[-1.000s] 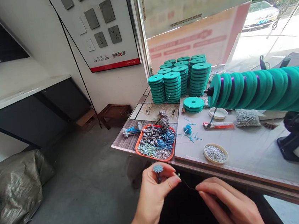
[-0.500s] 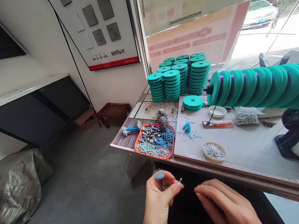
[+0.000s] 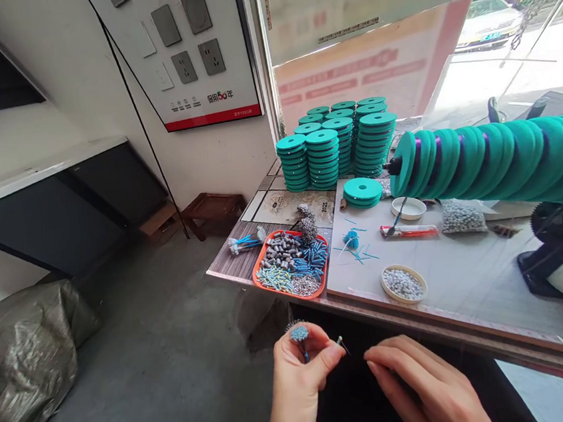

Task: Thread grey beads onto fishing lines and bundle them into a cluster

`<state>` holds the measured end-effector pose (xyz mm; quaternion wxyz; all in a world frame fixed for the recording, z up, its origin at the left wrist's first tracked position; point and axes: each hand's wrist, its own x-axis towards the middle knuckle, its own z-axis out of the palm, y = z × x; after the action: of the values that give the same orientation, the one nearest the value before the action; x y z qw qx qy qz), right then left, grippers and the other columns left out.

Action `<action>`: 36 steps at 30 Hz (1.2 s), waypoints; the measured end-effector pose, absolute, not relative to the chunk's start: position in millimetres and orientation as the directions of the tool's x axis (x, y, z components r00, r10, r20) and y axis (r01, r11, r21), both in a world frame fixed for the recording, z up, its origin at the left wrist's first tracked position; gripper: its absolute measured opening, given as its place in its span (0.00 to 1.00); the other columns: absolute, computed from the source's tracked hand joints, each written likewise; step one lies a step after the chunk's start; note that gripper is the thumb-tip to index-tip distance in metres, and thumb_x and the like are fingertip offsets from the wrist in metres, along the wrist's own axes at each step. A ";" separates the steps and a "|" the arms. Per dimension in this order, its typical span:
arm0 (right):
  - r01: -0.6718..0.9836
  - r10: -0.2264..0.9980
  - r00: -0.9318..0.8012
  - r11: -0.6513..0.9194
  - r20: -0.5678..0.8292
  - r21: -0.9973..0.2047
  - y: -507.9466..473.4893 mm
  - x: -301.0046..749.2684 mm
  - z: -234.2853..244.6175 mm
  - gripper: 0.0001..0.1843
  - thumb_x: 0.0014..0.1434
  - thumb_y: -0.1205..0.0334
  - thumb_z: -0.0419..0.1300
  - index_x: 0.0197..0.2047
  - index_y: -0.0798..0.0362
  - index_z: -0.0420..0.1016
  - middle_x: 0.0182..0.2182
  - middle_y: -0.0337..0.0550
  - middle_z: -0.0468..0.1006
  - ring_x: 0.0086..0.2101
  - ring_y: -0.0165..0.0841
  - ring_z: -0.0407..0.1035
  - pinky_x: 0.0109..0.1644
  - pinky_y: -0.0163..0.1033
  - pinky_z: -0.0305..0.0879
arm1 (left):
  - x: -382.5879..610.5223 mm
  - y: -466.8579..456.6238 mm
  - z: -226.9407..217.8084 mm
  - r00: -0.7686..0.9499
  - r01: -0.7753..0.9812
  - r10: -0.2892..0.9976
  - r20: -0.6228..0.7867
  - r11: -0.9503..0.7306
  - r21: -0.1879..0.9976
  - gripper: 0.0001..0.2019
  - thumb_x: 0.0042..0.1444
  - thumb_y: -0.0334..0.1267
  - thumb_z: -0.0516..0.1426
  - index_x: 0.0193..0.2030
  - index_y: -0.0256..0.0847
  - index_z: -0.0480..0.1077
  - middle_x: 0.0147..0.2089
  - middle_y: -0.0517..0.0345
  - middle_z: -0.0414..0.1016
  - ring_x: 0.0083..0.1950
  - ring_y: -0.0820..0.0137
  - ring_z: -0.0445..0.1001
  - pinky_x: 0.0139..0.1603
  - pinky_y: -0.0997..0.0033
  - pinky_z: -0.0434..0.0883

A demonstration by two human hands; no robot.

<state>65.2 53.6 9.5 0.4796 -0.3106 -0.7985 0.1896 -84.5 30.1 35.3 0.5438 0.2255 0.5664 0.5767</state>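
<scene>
My left hand point(image 3: 302, 380) is closed in front of the table edge. Its thumb and forefinger pinch a small pale-green piece point(image 3: 340, 340) with a thin dark wire end beside it. In the crook of the same hand stands a bundle of thin stems with blue-grey heads point(image 3: 299, 334). To the right, my right hand point(image 3: 425, 380) holds thumb and fingertips together; anything between them is too fine to make out. Nearest to both hands on the table are an orange tray point(image 3: 255, 275) of small parts and a round dish point(image 3: 424, 290) of whitish beads.
Teal foam spools point(image 3: 324, 159) stand stacked at the back. A rod of more spools point(image 3: 487, 159) juts in from the right above the table. A red-handled cutter point(image 3: 414, 230), a bag of beads point(image 3: 463, 219) and blue stems point(image 3: 351, 240) lie on the white board point(image 3: 451, 294).
Both hands keep nearly the same pose. The pale-green piece at my left fingertips has turned slightly, and the view has shifted a little.
</scene>
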 end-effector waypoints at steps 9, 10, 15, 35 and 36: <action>0.312 0.682 -0.355 0.731 0.640 -0.606 53.1 66.0 11.7 0.07 0.61 0.72 0.52 0.38 0.53 0.69 0.27 0.42 0.72 0.26 0.28 0.68 0.29 0.33 0.65 | -83.7 30.8 36.9 -0.307 -0.371 0.883 -0.357 0.234 0.899 0.11 0.37 0.34 0.67 0.24 0.37 0.69 0.20 0.65 0.64 0.22 0.80 0.53 0.19 0.81 0.50; 0.314 0.681 -0.363 0.732 0.636 -0.605 53.3 66.2 11.7 0.07 0.61 0.72 0.52 0.38 0.53 0.69 0.27 0.42 0.72 0.26 0.28 0.68 0.29 0.33 0.65 | -83.5 30.7 36.9 -0.308 -0.366 0.884 -0.353 0.232 0.901 0.11 0.38 0.34 0.67 0.24 0.37 0.69 0.20 0.65 0.64 0.22 0.80 0.53 0.19 0.81 0.50; 0.315 0.681 -0.327 0.732 0.655 -0.604 52.4 65.2 10.9 0.06 0.61 0.71 0.52 0.38 0.54 0.68 0.27 0.42 0.72 0.26 0.29 0.68 0.28 0.33 0.64 | -84.0 30.1 36.1 -0.313 -0.361 0.885 -0.345 0.225 0.905 0.11 0.38 0.34 0.67 0.24 0.37 0.69 0.20 0.66 0.63 0.21 0.80 0.53 0.19 0.80 0.50; 0.311 0.660 -0.334 0.751 0.673 -0.582 53.9 65.4 13.6 0.06 0.60 0.71 0.53 0.37 0.53 0.69 0.26 0.42 0.73 0.25 0.29 0.69 0.27 0.32 0.65 | -83.0 29.3 36.0 -0.310 -0.359 0.885 -0.348 0.230 0.905 0.11 0.38 0.34 0.68 0.23 0.37 0.68 0.20 0.65 0.63 0.22 0.79 0.53 0.20 0.80 0.51; 0.314 0.668 -0.334 0.744 0.665 -0.589 53.8 65.8 14.4 0.07 0.60 0.71 0.53 0.37 0.53 0.69 0.26 0.42 0.73 0.25 0.29 0.69 0.28 0.32 0.65 | -83.1 29.2 36.0 -0.311 -0.358 0.885 -0.348 0.230 0.905 0.11 0.38 0.34 0.67 0.23 0.37 0.69 0.20 0.65 0.63 0.22 0.79 0.54 0.20 0.80 0.51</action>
<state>65.8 53.8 14.4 0.4876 -0.3082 -0.7965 0.1811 -83.1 29.2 36.0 0.5394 0.2314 0.5693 0.5757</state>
